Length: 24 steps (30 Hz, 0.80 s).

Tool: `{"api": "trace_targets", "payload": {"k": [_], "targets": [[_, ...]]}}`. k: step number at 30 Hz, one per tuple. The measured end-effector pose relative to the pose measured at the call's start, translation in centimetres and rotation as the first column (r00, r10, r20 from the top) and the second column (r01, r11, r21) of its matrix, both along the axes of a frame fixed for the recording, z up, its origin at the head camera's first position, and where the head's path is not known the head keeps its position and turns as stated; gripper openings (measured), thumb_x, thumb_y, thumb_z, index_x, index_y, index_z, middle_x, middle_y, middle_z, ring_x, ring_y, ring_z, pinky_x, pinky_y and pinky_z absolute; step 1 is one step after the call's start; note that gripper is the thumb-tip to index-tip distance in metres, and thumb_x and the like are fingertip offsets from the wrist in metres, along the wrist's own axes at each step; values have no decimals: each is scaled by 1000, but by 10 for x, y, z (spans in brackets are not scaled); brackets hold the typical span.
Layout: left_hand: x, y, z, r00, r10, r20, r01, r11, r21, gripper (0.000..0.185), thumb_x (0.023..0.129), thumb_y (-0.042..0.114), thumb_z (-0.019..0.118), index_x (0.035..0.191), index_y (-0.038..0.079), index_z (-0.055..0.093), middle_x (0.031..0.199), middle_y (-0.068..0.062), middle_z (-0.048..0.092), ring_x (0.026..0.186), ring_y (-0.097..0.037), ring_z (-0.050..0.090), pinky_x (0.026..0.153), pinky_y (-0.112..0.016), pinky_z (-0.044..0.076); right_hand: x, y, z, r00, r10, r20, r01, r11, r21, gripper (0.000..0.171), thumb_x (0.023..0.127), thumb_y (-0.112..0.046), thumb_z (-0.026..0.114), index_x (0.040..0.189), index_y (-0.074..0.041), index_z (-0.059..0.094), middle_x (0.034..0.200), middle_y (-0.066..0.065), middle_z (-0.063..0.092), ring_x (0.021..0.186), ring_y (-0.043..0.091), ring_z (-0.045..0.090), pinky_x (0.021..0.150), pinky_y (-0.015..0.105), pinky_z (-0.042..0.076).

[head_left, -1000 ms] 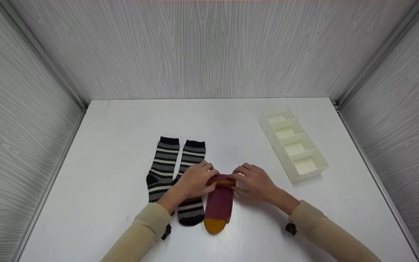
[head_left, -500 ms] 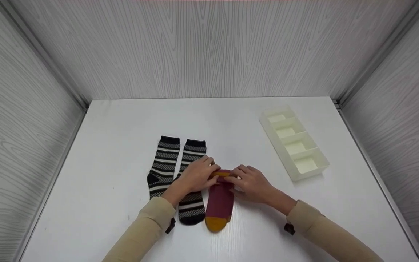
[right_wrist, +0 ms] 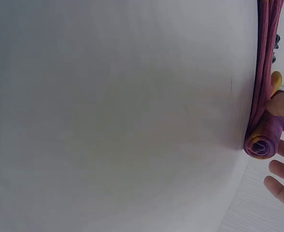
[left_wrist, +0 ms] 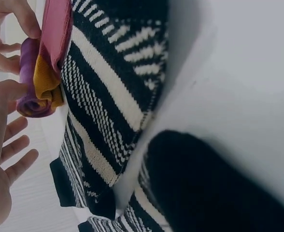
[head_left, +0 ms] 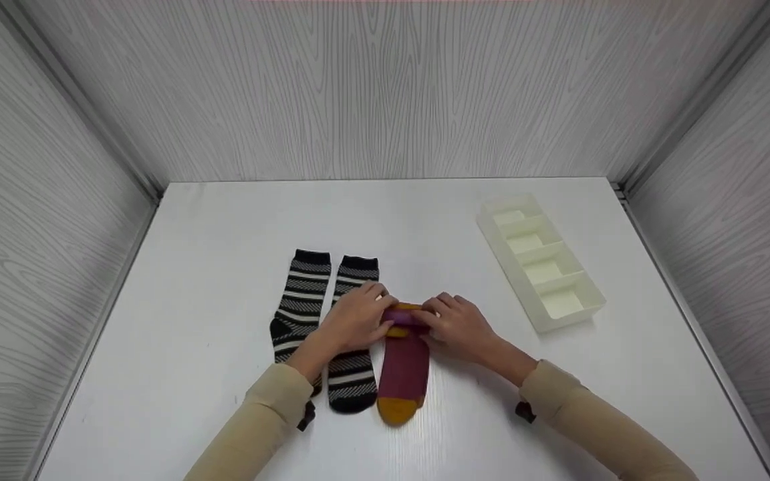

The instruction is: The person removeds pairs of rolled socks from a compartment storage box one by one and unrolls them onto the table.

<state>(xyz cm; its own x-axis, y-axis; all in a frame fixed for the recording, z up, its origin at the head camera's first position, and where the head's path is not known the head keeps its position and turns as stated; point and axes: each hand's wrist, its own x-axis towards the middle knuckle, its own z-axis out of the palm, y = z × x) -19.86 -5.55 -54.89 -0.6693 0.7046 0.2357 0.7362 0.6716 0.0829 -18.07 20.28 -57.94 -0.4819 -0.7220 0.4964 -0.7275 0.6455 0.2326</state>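
Note:
A maroon sock [head_left: 404, 367] with a mustard toe lies lengthwise on the white table [head_left: 224, 220], its far end wound into a small roll [head_left: 404, 315]. My left hand [head_left: 358, 317] grips the roll from the left and my right hand [head_left: 458, 324] grips it from the right. In the left wrist view the purple and mustard roll [left_wrist: 35, 87] sits beside my left thumb, next to a striped sock [left_wrist: 108, 87]. In the right wrist view my right thumb [right_wrist: 282, 104] presses on the sock just above the roll [right_wrist: 262, 142].
Two black-and-white striped socks [head_left: 301, 294] [head_left: 351, 381] lie flat side by side, left of the maroon one; my left forearm crosses the nearer one. A cream organiser tray [head_left: 569, 319] with several compartments stands at the right. Grey panel walls enclose the table.
The rolled end and both hands have shifted a little farther from me, and slightly more of the flat maroon sock shows. The striped socks and the tray have not moved.

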Motion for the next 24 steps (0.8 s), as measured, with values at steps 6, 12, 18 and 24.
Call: {"api": "trace_targets", "payload": {"k": [6, 12, 18, 24], "targets": [[8, -3, -1, 999, -23, -32, 23, 1000, 8, 33, 98, 33, 72, 125, 13, 70, 118, -8, 68, 108, -24, 64, 85, -34, 61, -9, -1, -1, 1000, -18, -10, 18, 1000, -1, 41, 81, -30, 91, 116, -19, 75, 100, 0, 74, 91, 19, 67, 70, 32, 59], [13, -4, -3, 998, -24, -54, 23, 999, -23, 35, 98, 34, 72, 127, 16, 69, 122, -7, 68, 109, -22, 65, 84, -33, 62, -16, -3, -1, 997, -26, 68, 26, 1000, 4, 35, 84, -24, 89, 115, -18, 76, 100, 0, 77, 92, 19, 68, 75, 32, 60], [14, -1, -6, 997, -37, -73, 38, 999, 6, 32, 96, 34, 74, 124, 17, 70, 116, -5, 69, 104, -21, 64, 79, -32, 61, -19, 0, 3, 964, 8, 267, 1, 999, -36, 31, 85, -19, 85, 114, -15, 76, 102, 2, 79, 92, 20, 66, 81, 34, 61], [15, 4, -11, 988, -72, -135, 74, 997, 6, 34, 94, 37, 79, 119, 16, 70, 109, -4, 68, 97, -20, 64, 77, -31, 60, -18, 5, 6, 896, 25, 444, 3, 998, -64, 27, 87, -17, 79, 114, -15, 76, 103, 1, 79, 91, 19, 64, 80, 33, 59]]}}
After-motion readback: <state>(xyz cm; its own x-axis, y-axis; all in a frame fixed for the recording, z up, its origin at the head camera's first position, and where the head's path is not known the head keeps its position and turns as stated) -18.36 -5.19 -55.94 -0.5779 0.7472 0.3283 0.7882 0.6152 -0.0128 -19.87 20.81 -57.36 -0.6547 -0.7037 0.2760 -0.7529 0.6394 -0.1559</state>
